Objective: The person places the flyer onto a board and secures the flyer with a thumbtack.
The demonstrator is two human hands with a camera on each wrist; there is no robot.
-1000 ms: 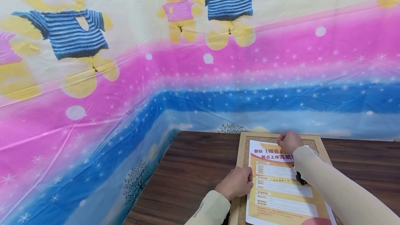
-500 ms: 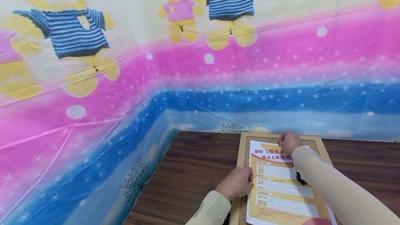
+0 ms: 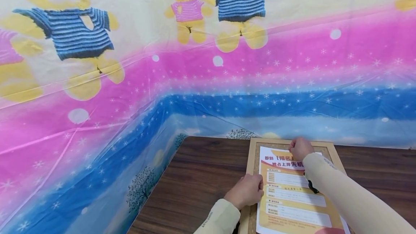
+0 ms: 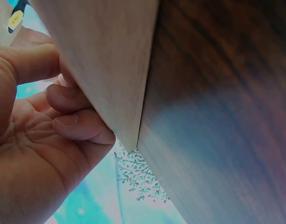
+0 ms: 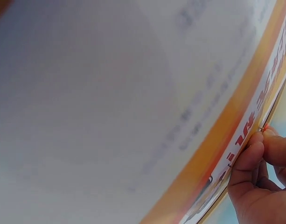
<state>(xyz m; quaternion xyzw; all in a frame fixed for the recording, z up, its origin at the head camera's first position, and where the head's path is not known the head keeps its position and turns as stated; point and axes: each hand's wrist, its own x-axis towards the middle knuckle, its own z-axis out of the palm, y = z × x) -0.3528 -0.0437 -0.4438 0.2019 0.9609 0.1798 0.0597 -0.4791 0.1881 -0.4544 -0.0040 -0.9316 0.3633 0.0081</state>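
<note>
A printed yellow-and-white poster (image 3: pixel 295 210) lies over a wood-framed cork board (image 3: pixel 251 161). My right hand (image 3: pixel 302 149) is at the poster's top edge. In the right wrist view its thumb and forefinger pinch a small red push pin (image 5: pixel 265 127), with the metal shaft toward the paper. My left hand (image 3: pixel 245 190) rests over the board's left rail, its fingertips right at the poster's left edge. The left wrist view shows its fingers (image 4: pixel 82 126) curled beside the wooden rail; thumb and forefinger tips are hidden behind it, and I cannot tell whether they hold anything.
The board lies on a dark wood-grain table (image 3: pixel 188 183), its top rail near the table's back edge. A cloth backdrop (image 3: pixel 182 78) printed with bears and snowflakes hangs behind and along the left side. My right forearm crosses over the poster's right side.
</note>
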